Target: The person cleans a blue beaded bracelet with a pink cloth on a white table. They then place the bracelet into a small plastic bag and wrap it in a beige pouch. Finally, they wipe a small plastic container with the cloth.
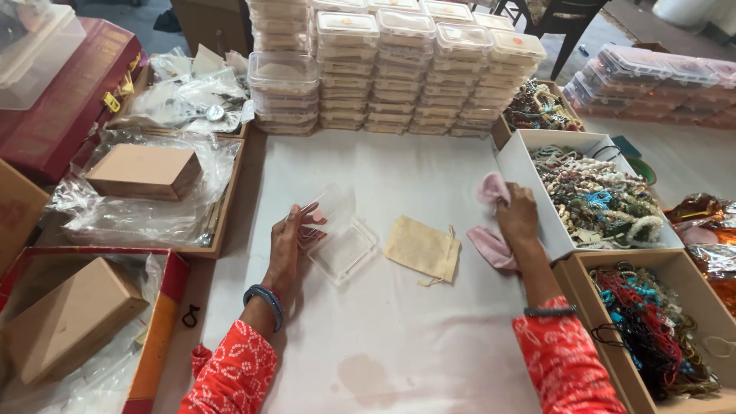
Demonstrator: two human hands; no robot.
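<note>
Both sleeves (230,376) orange-red, white dotted print. Left wrist: stacked blue bangles (265,300). Right wrist: single thin dark bangle (550,311). Hands bare.

Clear glossy plastic box (341,238); matt beige pouch (422,248), probably cotton; soft pink cloth (491,244).

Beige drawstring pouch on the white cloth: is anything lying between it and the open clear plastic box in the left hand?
Nothing visible. The beige fabric drawstring pouch lies flat just right of the open clear plastic hinged box, bare white table cloth between them. The left hand holds the box's lid; the right hand grips a pink cloth.
</note>
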